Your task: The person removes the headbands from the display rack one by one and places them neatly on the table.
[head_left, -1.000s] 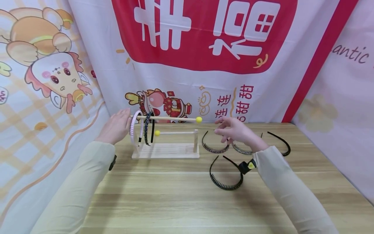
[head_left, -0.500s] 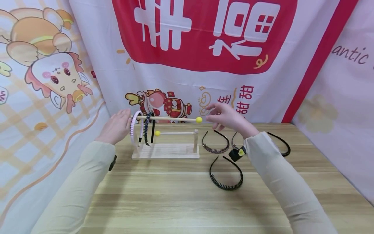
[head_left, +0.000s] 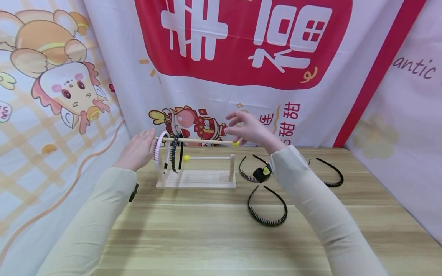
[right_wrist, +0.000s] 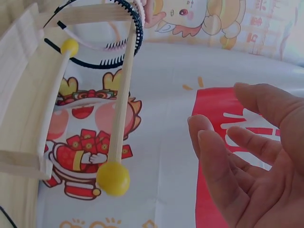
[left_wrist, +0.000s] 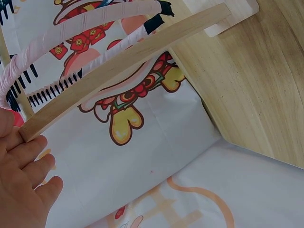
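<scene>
A wooden stand [head_left: 195, 178] carries two rods with yellow ball ends. On its upper rod [head_left: 207, 141] hang a pink headband [head_left: 157, 151] and a dark headband [head_left: 174, 153]. My left hand [head_left: 137, 150] touches the top of the stand's left post [left_wrist: 85, 97], its fingers fairly straight. Beside the yellow ball [right_wrist: 113, 178] at the upper rod's right end, my right hand [head_left: 249, 129] hovers with relaxed, slightly bent fingers, holding nothing. In the right wrist view a gap separates that hand [right_wrist: 256, 156] from the ball.
Right of the stand, a black toothed headband [head_left: 267, 222] lies nearest on the wooden table [head_left: 207, 237]. Behind it rests another headband [head_left: 246, 176], partly covered by the wristband. Farther right is a black headband [head_left: 336, 183]. Printed cloths [head_left: 121, 76] stand behind and beside the table.
My right hand has moved left from above the loose headbands to the upper rod's ball end. My left hand has stayed at the post.
</scene>
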Motion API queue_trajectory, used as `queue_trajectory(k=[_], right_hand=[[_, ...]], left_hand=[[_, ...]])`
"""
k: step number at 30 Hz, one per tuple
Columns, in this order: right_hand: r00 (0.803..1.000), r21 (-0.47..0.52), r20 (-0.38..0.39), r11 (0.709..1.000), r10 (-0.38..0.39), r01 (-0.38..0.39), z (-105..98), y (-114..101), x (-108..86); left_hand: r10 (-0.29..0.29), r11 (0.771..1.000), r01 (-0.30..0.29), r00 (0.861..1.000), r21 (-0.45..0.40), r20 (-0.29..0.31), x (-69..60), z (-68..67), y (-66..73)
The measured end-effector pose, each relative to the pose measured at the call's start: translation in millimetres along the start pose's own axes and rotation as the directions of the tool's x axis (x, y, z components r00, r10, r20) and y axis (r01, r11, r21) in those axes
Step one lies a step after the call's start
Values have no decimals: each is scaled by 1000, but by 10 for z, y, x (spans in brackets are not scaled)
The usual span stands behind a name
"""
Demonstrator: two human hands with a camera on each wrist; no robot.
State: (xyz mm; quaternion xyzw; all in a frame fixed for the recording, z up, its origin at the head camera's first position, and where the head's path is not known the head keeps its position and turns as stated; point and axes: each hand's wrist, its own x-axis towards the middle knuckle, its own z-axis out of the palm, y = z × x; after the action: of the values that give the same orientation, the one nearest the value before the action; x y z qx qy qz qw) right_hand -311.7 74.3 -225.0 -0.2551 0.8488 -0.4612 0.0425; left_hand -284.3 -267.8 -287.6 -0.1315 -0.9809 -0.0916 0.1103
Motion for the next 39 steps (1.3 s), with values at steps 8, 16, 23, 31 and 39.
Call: queue_trajectory(k=[8,16,23,31,39], right_hand=[[999,15,-4,999,-35,35,195,-156,175],[999,45,37,999,-33,31,452,-266,310],[997,43,68,999,-31,28,708,-330,412],[997,99,82,995,-15,7,970,-311,510],[996,108,86,994,16,-25,1174,-194,585]], left_hand=[[5,1000,-5,1000,1,-6,0,-8,-2],[0,1000,0,1000,-6,-14,-12,-11,-6],[-1,1000,1,1000,-2,-19,-15,-21,-4],[1,1000,-1,1000,0,-8,-4,-7,-5],[-4,1000,4,1000,-4,-5,-11,1,4]])
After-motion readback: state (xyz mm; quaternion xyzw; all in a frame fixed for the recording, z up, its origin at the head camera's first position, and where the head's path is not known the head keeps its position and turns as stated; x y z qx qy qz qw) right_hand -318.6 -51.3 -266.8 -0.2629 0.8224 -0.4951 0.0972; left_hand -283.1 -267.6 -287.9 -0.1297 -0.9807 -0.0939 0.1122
